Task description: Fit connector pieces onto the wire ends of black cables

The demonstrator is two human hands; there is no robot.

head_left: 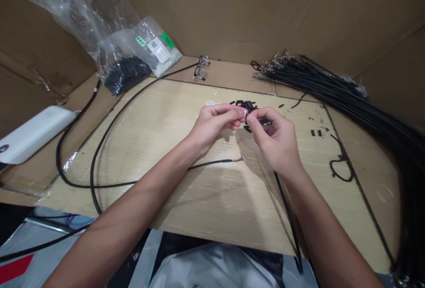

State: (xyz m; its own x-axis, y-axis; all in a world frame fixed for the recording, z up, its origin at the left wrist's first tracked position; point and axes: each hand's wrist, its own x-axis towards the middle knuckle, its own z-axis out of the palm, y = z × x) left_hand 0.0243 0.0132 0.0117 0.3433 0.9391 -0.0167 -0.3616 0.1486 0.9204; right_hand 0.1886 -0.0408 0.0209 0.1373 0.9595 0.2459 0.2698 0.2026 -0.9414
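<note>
Above the middle of the board, my left hand (217, 124) pinches a small white connector (245, 113) between thumb and forefinger. My right hand (275, 135) is closed in a pinch close beside it, fingertips nearly touching the connector. A black cable (282, 195) runs up from the board's front edge into my right hand; its end is hidden by the fingers. Behind both hands lies a pile of short black tube pieces (245, 104). Below them, another cable end (244, 158) with coloured wires and a white plug rests on the board, passing under my left forearm.
A thick bundle of black cables (352, 97) lies along the right. Clear bags, one with black pieces (126, 73) and one with white pieces (168, 64), stand at back left near a white power bank (36, 133). Cardboard walls (232, 13) enclose the wooden board (212, 208).
</note>
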